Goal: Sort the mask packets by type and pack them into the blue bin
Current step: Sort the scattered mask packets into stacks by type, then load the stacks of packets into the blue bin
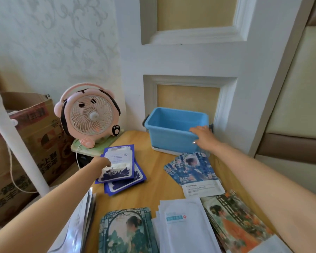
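Both of the person's arms show as bare skin. The left forearm [53,203] is uncovered from the wrist just behind the left grip [101,162] back to the lower left corner of the view, and the right forearm [263,176] likewise from the wrist behind the right grip [203,136] to the lower right edge. On the near side of the right grip the thumb ends in a longish, pale, glossy thumbnail [194,142]; the left grip's fingers are mostly hidden, so their nails cannot be judged.
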The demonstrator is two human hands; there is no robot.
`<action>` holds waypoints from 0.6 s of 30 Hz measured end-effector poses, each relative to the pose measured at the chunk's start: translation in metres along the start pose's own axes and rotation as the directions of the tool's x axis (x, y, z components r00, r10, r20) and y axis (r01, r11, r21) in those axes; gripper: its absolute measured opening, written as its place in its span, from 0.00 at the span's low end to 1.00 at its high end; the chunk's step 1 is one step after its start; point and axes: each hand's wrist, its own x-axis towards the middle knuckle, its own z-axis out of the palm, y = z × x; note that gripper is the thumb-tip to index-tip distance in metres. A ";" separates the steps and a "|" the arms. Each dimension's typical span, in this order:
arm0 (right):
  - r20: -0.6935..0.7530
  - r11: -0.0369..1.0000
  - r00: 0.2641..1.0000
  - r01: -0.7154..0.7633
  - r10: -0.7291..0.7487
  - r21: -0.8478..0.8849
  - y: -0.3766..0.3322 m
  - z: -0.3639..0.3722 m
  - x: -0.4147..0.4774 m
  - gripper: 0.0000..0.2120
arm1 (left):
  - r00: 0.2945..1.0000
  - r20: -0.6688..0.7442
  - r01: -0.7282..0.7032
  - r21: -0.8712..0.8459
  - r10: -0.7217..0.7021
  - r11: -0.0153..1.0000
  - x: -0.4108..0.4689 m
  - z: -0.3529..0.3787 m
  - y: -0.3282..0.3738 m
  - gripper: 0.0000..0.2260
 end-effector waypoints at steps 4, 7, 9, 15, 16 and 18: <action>-0.554 0.971 0.819 -0.016 0.151 0.240 -0.015 0.004 -0.025 0.24 | 0.946 -0.271 -0.067 0.367 0.176 0.928 -0.020 0.012 0.016 0.28; -0.247 0.847 0.830 -0.411 0.501 0.337 -0.005 0.015 -0.048 0.12 | 0.680 -0.240 -0.491 0.552 0.692 0.674 -0.053 0.035 0.050 0.32; 0.235 0.844 0.840 -0.524 0.490 0.115 0.000 0.029 -0.059 0.28 | 0.494 -0.059 -0.659 0.625 0.867 0.418 -0.061 0.058 0.075 0.37; 0.401 0.879 0.837 -0.458 0.374 0.137 -0.003 0.039 -0.061 0.35 | 0.519 0.294 -0.716 0.662 0.803 0.220 -0.063 0.118 0.106 0.29; 0.410 0.840 0.825 -0.501 0.390 0.209 -0.002 0.038 -0.060 0.34 | 0.511 0.286 -0.744 0.619 0.810 0.251 -0.061 0.122 0.106 0.23; 0.430 0.709 0.802 -0.581 0.415 0.400 0.004 0.041 -0.058 0.33 | 0.458 0.250 -0.766 0.598 0.853 0.237 -0.059 0.122 0.107 0.13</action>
